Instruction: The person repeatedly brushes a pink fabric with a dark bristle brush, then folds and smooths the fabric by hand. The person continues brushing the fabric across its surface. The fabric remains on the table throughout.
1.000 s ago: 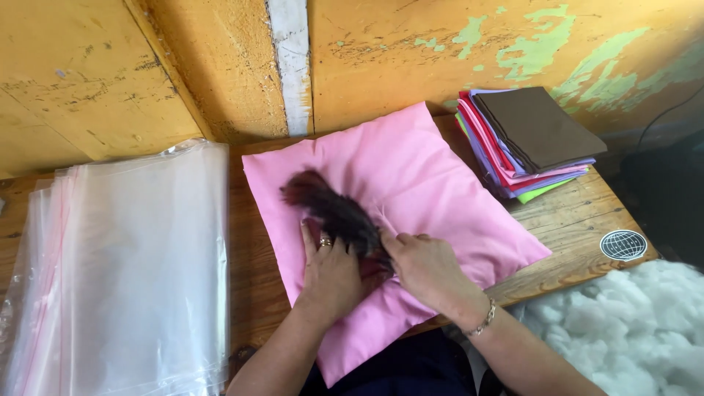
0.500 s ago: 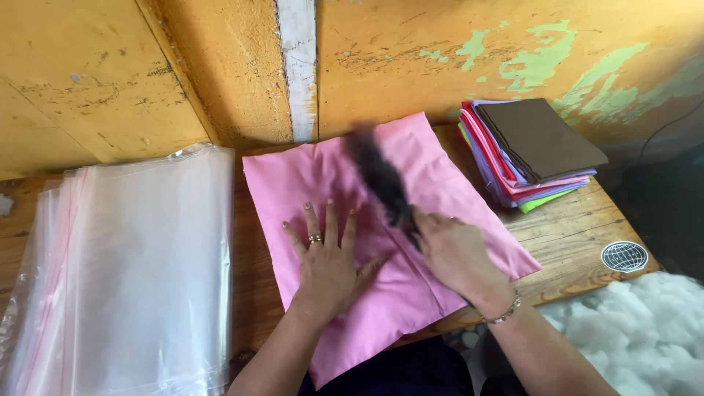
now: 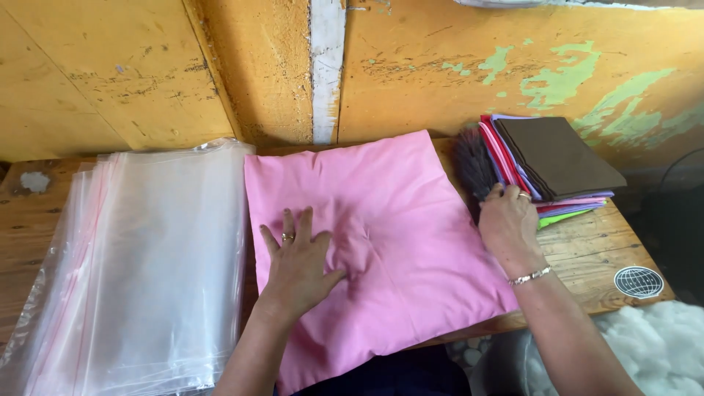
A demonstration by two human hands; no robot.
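A pink pillow (image 3: pixel 396 220) lies flat on the wooden table (image 3: pixel 587 249). My left hand (image 3: pixel 297 260) presses palm-down on the pillow's left part, fingers spread, a ring on one finger. My right hand (image 3: pixel 506 220), with a bracelet at the wrist, is closed on a dark bristly brush (image 3: pixel 473 165) at the pillow's right edge. The brush's bristles point up toward the wall, next to the stack of folded cloths (image 3: pixel 554 165).
A pile of clear plastic bags (image 3: pixel 147 264) covers the table's left side. The folded cloths at the right have a brown one on top. White stuffing (image 3: pixel 660 345) lies below the table's right end. A round sticker (image 3: pixel 638 281) sits near that corner. The yellow wall (image 3: pixel 440 66) stands close behind.
My right hand has swept the brush from the pillow's middle up and to the right, off its edge. My left hand has stayed flat on the pillow.
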